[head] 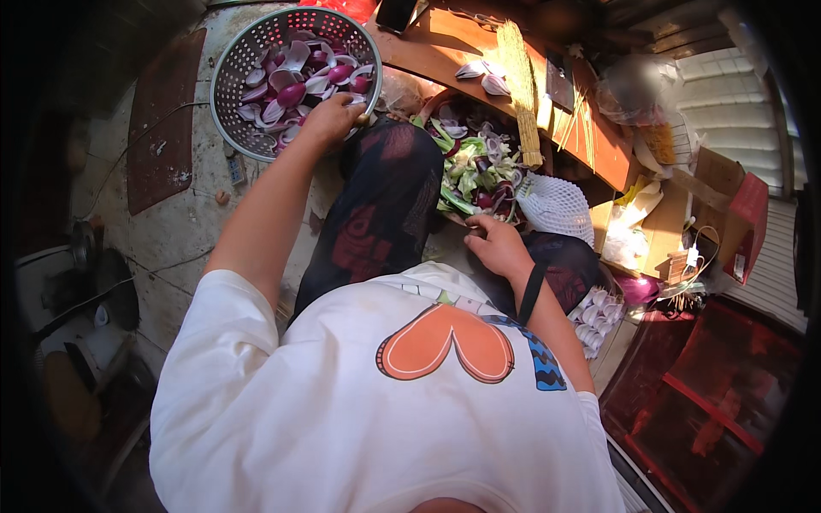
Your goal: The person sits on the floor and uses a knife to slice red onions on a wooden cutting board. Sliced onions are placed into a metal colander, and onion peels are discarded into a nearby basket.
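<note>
My left hand [330, 120] reaches over the near right rim of a grey perforated colander [221, 118]. Its fingertips are at the red onion pieces [292, 95] heaped inside; whether they grip one is hidden. Low between my knees, my right hand [499, 247] has its fingers curled near a pile of vegetable scraps [478, 170]. Green leaves and purple onion skins are mixed in that pile. A small dark spot shows between the right thumb and forefinger, too unclear to name. Two or three red onion pieces [494, 83] lie on the wooden tabletop [436, 45] ahead.
On the tabletop are a straw brush [516, 83], thin wooden sticks [580, 122] and a phone [396, 14]. White foam netting [555, 208] lies beside the scraps. Cardboard boxes [741, 218] stand at right. A power strip [235, 170] and cables cross the tiled floor at left.
</note>
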`<state>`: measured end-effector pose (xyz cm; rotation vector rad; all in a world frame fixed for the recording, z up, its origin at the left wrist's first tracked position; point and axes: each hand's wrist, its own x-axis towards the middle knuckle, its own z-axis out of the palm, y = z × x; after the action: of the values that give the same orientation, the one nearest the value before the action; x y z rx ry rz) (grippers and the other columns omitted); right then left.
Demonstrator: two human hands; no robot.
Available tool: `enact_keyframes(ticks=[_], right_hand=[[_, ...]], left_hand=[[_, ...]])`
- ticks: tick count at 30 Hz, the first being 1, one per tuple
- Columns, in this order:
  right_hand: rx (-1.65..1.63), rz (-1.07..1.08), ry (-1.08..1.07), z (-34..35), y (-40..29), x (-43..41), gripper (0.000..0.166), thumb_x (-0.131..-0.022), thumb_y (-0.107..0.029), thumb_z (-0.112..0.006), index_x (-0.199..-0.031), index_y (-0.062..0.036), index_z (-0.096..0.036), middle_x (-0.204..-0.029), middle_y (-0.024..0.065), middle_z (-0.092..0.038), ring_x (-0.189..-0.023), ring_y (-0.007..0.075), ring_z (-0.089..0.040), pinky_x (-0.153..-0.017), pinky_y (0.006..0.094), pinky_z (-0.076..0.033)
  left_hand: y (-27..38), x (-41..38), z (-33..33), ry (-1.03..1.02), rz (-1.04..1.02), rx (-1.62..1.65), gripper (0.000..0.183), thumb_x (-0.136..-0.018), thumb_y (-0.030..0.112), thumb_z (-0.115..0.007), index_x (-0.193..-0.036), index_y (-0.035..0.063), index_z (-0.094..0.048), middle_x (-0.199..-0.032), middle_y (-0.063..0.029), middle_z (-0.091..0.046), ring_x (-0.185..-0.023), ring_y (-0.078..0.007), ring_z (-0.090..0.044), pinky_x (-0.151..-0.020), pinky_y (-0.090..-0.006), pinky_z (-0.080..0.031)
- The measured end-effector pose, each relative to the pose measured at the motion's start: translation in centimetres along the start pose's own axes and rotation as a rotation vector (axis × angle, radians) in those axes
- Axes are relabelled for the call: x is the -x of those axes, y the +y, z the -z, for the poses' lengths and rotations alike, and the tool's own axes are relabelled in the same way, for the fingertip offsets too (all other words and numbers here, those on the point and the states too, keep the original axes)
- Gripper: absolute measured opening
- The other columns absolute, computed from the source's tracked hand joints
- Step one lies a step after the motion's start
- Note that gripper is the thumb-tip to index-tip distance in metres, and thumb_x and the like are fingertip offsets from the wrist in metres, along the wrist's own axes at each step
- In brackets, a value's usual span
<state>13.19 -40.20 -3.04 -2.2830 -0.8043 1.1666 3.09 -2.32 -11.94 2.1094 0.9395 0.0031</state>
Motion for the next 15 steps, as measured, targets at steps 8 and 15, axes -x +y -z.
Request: enact_keyframes(ticks=[8, 15], right_hand=[[0.133, 0.037, -0.170, -1.4, -0.1, 0.5, 0.045, -0.078, -0.023, -0.065, -0.117, -0.0005, -0.062, -0.098, 0.0216, -0.068, -0.093, 0.0367, -0.065, -0.084, 0.0411, -0.051], [-0.163, 0.046, -0.041, 2.3, -2.2, -1.5, 0.038, -0.087, -0.021, -0.066, -0.118, 0.0009, -0.061, -0.098, 0.0116, -0.069, -0.088, 0.0191, -0.066, -0.079, 0.0307, -0.051]], left_hand=[[4.3, 3.7, 1.8, 0.083, 0.476, 0.694, 0.031, -0.090, 0.030, -0.061, -0.118, 0.0148, -0.056, -0.084, -0.0054, -0.066, -0.060, -0.0176, -0.063, -0.054, -0.0316, -0.051], [11.6, 11.6, 3.7, -0.109, 0.233, 1.495, 0.026, -0.097, 0.029, -0.055, -0.120, 0.0176, -0.053, -0.092, -0.0082, -0.065, -0.070, -0.0149, -0.059, -0.057, -0.0265, -0.046]])
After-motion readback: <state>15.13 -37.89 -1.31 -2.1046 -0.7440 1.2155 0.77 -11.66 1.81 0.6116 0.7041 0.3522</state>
